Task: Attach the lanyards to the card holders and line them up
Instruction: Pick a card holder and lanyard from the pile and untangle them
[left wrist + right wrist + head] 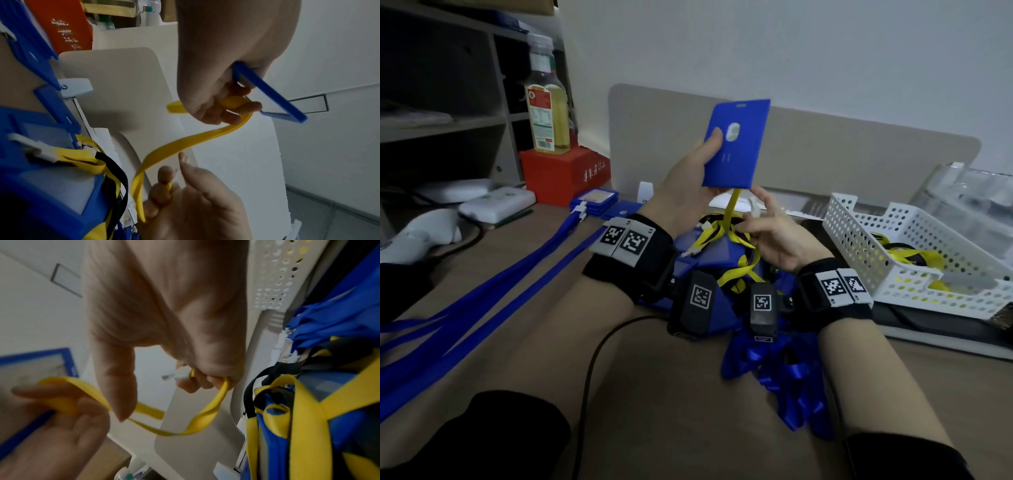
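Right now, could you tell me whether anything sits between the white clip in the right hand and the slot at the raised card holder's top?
Nothing visible blocks it. The right hand pinches the clip below the card holder, whose slot faces open air.

White wall (825,51) behind a brown desk (671,394); shelves (448,120) left.

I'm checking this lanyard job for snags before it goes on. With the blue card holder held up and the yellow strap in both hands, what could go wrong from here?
1. The yellow lanyard runs down into the tangled pile; pulling may drag other straps along.
2. The left hand holds both the blue card holder and the strap, so the holder might slip.
3. The right hand pinches the white clip at its fingertips; that small grip could drop it.
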